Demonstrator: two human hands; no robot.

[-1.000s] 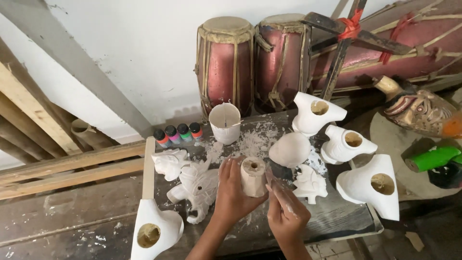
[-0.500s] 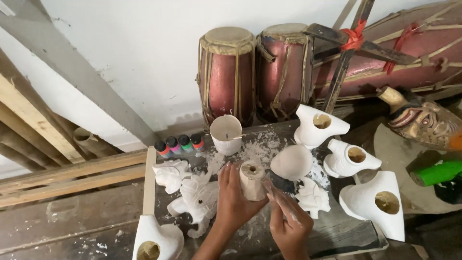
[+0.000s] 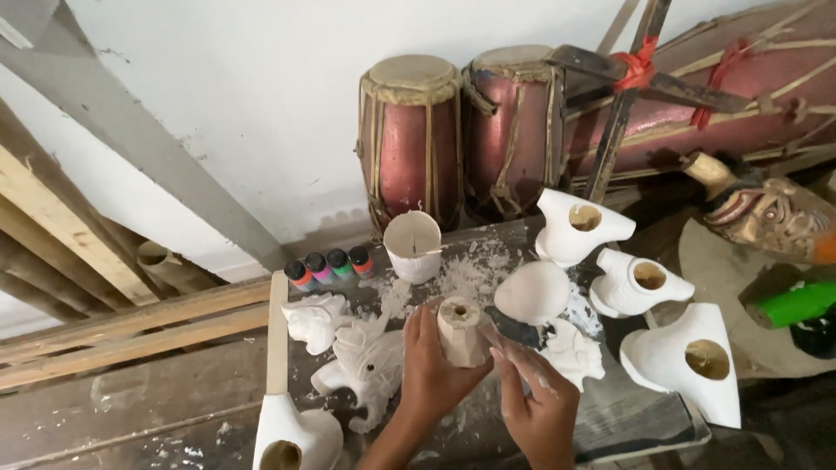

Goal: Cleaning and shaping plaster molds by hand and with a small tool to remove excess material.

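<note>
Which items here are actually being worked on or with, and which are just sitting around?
In use:
- small tan cylinder piece, gripped by the left hand
- dark flat tool, held by the right hand against the piece

Lying about:
- white cup
- little paint bottles
- white plaster figures
- white hollow casts
- two red drums
- carved painted mask

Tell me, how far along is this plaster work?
Done, it seems: several white cast figures lie around the bench, with chips of white dust scattered between them. In hand: the left hand grips a small tan cylinder piece while the right hand works it with a dark blade. Left: the small paint bottles stand capped, and nothing looks painted.
</note>
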